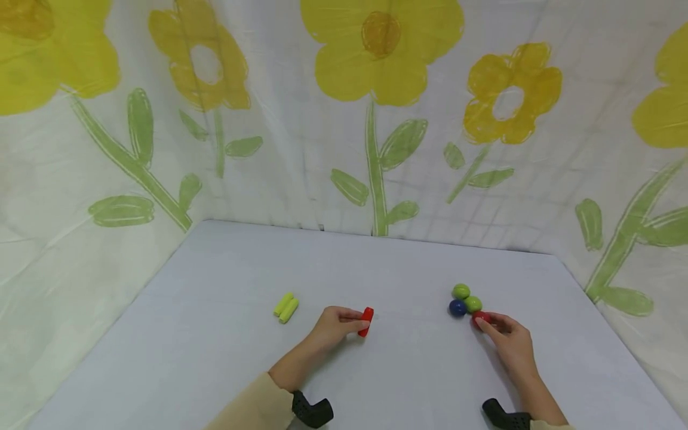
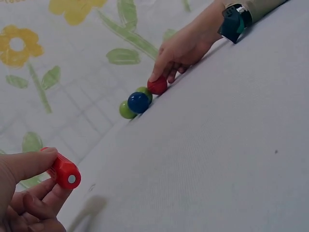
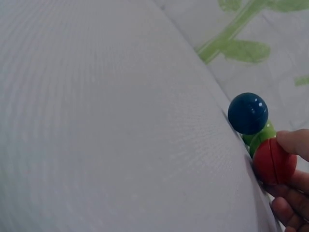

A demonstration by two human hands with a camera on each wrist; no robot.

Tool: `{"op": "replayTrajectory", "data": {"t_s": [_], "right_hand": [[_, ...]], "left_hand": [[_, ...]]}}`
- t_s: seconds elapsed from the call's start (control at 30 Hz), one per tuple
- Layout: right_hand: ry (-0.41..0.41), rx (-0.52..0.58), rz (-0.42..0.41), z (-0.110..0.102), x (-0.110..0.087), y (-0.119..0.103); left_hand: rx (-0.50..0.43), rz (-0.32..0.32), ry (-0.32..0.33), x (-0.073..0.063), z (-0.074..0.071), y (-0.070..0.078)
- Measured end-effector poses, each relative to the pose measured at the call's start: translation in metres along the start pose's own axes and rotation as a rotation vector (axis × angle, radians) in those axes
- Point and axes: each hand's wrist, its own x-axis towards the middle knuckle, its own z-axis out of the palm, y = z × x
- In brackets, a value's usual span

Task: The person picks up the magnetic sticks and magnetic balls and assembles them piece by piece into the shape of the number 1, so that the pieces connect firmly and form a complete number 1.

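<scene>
Yellow rods [image 1: 289, 311] lay paired toward left edge of worktop [image 1: 215, 269]; left grip [image 1: 332, 324] pinched red rod [image 1: 367, 315], right grip [image 1: 514, 346] red ball [image 3: 269, 162], both unreleased.

The blue ball [image 3: 247, 113] looks smooth and glossy, the red ball [image 3: 273, 162] smooth plastic, the red stick [image 2: 65, 171] plastic, the table [image 1: 424, 376] matt.

Red rod [image 2: 62, 169], red ball [image 3: 274, 162], blue ball [image 3: 247, 113]

Bright head view, dimmer wrist views, soft shadows, small glossy highlights
</scene>
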Motion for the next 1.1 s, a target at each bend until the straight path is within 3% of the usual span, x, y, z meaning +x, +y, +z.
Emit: {"op": "replayTrajectory", "data": {"t_s": [0.4, 0.87, 1.1], "right_hand": [[0.003, -0.034, 0.015, 0.000, 0.003, 0.003], [0.002, -0.041, 0.025, 0.002, 0.005, 0.003], [0.011, -0.027, 0.021, 0.002, 0.004, 0.003]], "left_hand": [[-0.069, -0.019, 0.038, 0.006, 0.019, 0.002], [-0.005, -0.022, 0.025, 0.012, 0.022, -0.003], [-0.006, -0.008, 0.054, 0.013, 0.025, -0.002]]}}
